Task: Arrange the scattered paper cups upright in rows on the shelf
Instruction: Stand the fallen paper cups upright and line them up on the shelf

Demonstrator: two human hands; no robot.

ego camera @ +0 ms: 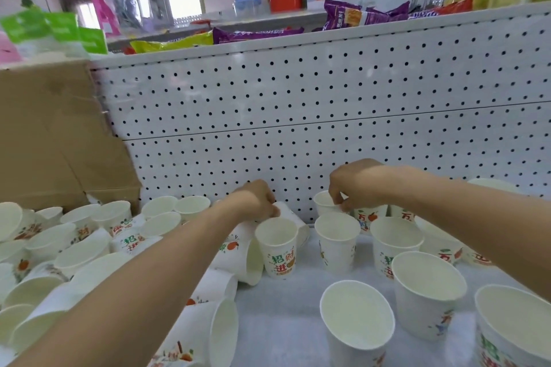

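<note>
Far left: cardboard box [53,134] sits at the left end of the pegboard [298,98]. Below it is the heap of cups [74,244], most on their sides or piled loosely on each other, mouths facing all ways, not yet sorted. The heap runs under the left forearm to approx. mid-shelf.

Centre: left hand [256,201] reaches to the back, fingers curled onto the tipped cup [290,213]. That cup lies on its side by the pegboard, just behind 1 standing cup [278,247]. Looks like a grasp on its wall, but the thumb is hidden, so can't tell how firm.

Right of that: right hand [354,185] pinches the rim of the back cup [325,202] w/ thumb + fingertips. This cup stands upright near the pegboard. Around and in front of it, upright cups [396,244] stand in rough rows on the shelf [283,322], at least 6 in view, spacing uneven.

Risks, imo:
- Both forearms cross low over light, empty cups. A wrist or elbow brushing 1 could topple it into its neighbours.
- Lifting the tipped cup may clip the standing cup right in front of it.
- A rim pinch on thin paper can dent the rim or let it slip.
- The left forearm lies close over the heap. Shifting it could send loose cups rolling toward the shelf edge.
- The back row is tight vs. the pegboard, so a cup set down at an angle could tip again.
</note>
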